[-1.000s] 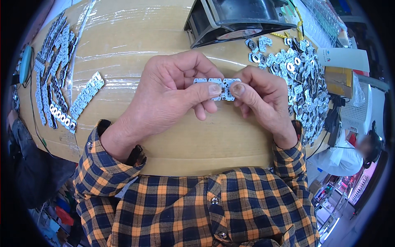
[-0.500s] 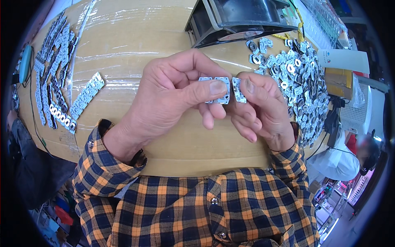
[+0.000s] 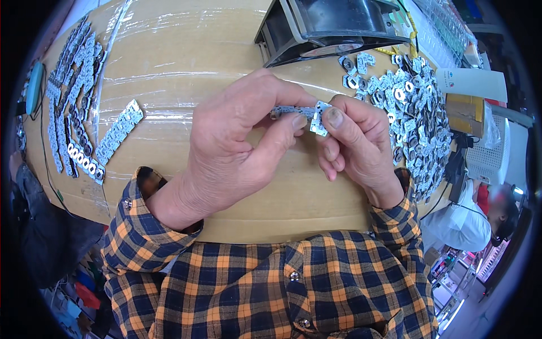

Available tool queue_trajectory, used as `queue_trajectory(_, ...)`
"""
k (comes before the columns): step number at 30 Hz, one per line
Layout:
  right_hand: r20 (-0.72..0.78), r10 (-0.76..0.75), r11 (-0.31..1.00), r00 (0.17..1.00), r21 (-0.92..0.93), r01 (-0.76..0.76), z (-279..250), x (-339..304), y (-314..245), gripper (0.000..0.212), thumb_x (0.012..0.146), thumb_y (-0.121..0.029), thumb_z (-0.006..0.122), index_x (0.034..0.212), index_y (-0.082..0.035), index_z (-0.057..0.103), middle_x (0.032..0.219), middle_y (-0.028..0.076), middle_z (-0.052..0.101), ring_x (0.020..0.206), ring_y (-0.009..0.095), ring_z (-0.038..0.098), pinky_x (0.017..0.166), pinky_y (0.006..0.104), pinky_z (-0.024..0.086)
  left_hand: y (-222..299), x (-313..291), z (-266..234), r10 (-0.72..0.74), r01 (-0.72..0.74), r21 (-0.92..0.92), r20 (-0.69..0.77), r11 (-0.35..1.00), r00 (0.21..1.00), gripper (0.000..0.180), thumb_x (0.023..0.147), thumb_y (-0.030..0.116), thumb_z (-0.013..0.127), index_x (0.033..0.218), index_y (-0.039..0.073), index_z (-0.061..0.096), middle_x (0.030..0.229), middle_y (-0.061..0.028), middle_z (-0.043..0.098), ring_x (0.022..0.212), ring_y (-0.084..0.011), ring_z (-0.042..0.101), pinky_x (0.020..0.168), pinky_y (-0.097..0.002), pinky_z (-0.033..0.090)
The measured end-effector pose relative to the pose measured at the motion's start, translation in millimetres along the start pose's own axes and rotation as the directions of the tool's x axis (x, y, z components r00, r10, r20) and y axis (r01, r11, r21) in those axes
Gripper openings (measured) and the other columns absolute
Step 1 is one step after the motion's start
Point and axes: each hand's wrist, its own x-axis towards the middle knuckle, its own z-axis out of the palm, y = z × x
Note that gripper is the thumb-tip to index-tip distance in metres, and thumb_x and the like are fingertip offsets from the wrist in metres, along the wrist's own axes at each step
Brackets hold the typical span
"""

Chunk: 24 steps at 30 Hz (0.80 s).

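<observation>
Between the thumb and fingers of my left hand (image 3: 237, 133) is a short strip of small white circuit boards (image 3: 285, 110), tilted nearly edge-on. My right hand (image 3: 361, 138) pinches a single small circuit board (image 3: 319, 120) by its right side. Both pieces meet above the middle of the table; whether they are joined or only touching cannot be made out. My fingers cover part of each piece. To the right spreads a big heap of loose small circuit boards (image 3: 415, 121), some showing round metal rings. On the left lies a separate strip of boards (image 3: 119, 131).
Several long board strips (image 3: 73, 85) lie stacked at the left on the cardboard-covered table (image 3: 169, 68). A black fan (image 3: 333, 28) stands at the back. A white basket (image 3: 488, 155) and a cardboard box (image 3: 466, 113) are beyond the heap. Another person (image 3: 466, 223) is at the far right.
The left hand has turned, tipping its strip from flat to nearly edge-on. The right hand's board has moved slightly left and now meets the strip, where a gap showed before.
</observation>
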Motion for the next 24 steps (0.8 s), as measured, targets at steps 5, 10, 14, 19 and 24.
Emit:
queue_trajectory(5, -0.039, 0.022, 1.0, 0.999, -0.004, -0.023, 2, 0, 2, 0.031, 0.098, -0.018, 0.051, 0.073, -0.002, 0.051, 0.056, 0.002, 0.049, 0.038, 0.005, 0.041, 0.035, 0.0213, 0.041, 0, -1, 4, -0.081, 0.077, -0.055, -0.058, 0.995, 0.995, 0.019, 0.088, -0.009, 0.056, 0.106, -0.008, 0.06, 0.096, -0.0108, 0.06, 0.082, -0.0132, 0.065, 0.068, -0.0221, 0.056)
queue_trajectory(10, -0.047, 0.04, 0.999, 0.998, 0.03, -0.039, 3, 0, 2, 0.03, 0.098, -0.018, 0.052, 0.074, -0.001, 0.052, 0.055, 0.001, 0.049, 0.038, 0.005, 0.041, 0.035, 0.0217, 0.041, 0, -1, 1, -0.151, 0.139, -0.193, -0.049, 0.971, 0.987, 0.018, 0.088, -0.009, 0.056, 0.106, -0.008, 0.059, 0.094, -0.01, 0.062, 0.079, -0.0117, 0.065, 0.068, -0.0221, 0.055)
queue_trajectory(14, -0.094, 0.063, 0.993, 0.994, -0.094, -0.072, -1, -2, -6, 0.031, 0.097, -0.018, 0.053, 0.071, -0.002, 0.053, 0.056, 0.0, 0.05, 0.039, 0.005, 0.041, 0.036, 0.0217, 0.039, -1, 1, 2, -0.06, 0.059, -0.103, -0.001, 0.993, 0.998, 0.016, 0.085, -0.008, 0.059, 0.101, -0.005, 0.061, 0.086, -0.0061, 0.062, 0.074, -0.0078, 0.062, 0.063, -0.0197, 0.052)
queue_trajectory(19, -0.132, -0.253, 0.828, 0.958, -0.542, 0.144, -12, 1, -6, 0.032, 0.096, -0.017, 0.055, 0.068, -0.002, 0.052, 0.057, 0.0, 0.051, 0.046, 0.006, 0.042, 0.042, 0.024, 0.035, 2, 0, -4, -0.199, 0.197, 0.028, 0.127, 0.98, 0.972, 0.021, 0.087, -0.006, 0.06, 0.108, -0.006, 0.06, 0.087, -0.0066, 0.066, 0.073, -0.0079, 0.063, 0.064, -0.0184, 0.052)
queue_trajectory(24, 0.052, -0.524, 0.031, 0.85, -0.996, 0.08, -22, 2, -11, 0.028, 0.096, -0.015, 0.055, 0.073, 0.0, 0.053, 0.061, 0.0, 0.053, 0.051, 0.008, 0.041, 0.046, 0.0269, 0.033, 2, 3, 2, -0.384, 0.383, -0.236, 0.043, 0.893, 0.922, 0.021, 0.089, -0.002, 0.059, 0.11, -0.006, 0.059, 0.087, -0.0078, 0.066, 0.071, -0.0099, 0.065, 0.062, -0.0198, 0.053)
